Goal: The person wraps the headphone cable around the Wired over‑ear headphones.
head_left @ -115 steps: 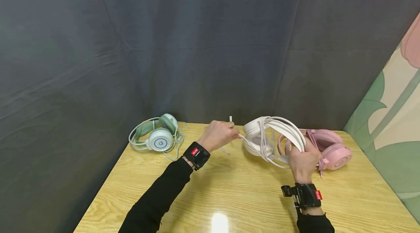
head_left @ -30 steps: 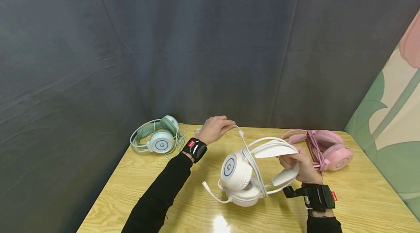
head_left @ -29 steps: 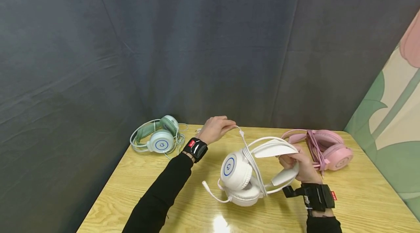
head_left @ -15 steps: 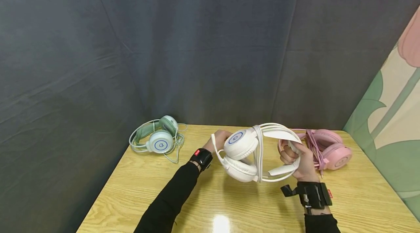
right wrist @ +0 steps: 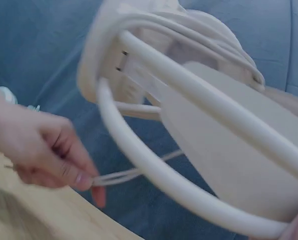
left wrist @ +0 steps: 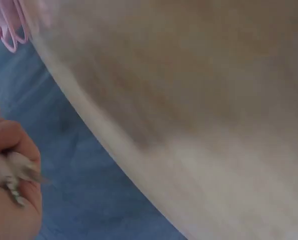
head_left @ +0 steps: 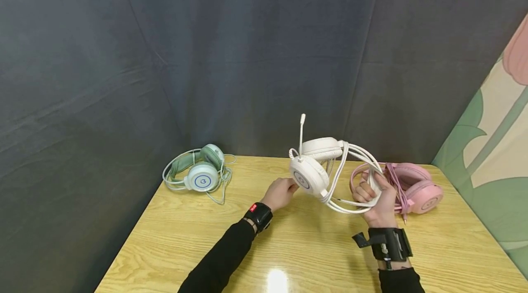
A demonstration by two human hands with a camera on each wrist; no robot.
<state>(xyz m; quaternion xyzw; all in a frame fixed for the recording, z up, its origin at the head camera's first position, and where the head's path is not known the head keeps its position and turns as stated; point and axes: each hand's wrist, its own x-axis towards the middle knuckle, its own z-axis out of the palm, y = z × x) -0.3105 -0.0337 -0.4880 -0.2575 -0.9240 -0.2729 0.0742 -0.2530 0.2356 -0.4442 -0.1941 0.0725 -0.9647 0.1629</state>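
A white headset (head_left: 308, 176) with a boom microphone (head_left: 301, 135) is held above the table, its cable wound round the headband. My right hand (head_left: 381, 205) grips the headband, fingers curled about it. In the right wrist view the band's white tubes (right wrist: 199, 95) fill much of the picture. My left hand (head_left: 279, 193), left of the ear cups, pinches the loose end of the white cable (right wrist: 123, 176) between thumb and fingers. White plugs (left wrist: 19, 166) stick out of that hand in the left wrist view. In the head view the ear cups partly cover its fingertips.
A pale green headset (head_left: 202, 176) with a loosely coiled cable lies at the table's back left. Behind my right hand lies a pink headset (head_left: 422, 196), its cable wound up. A dark curtain (head_left: 264, 63) hangs behind the wooden table (head_left: 173, 247).
The white headset has been turned over and raised, its microphone swinging from lower left to pointing up. My left hand, first higher with the cable end, has come down beside the ear cups.
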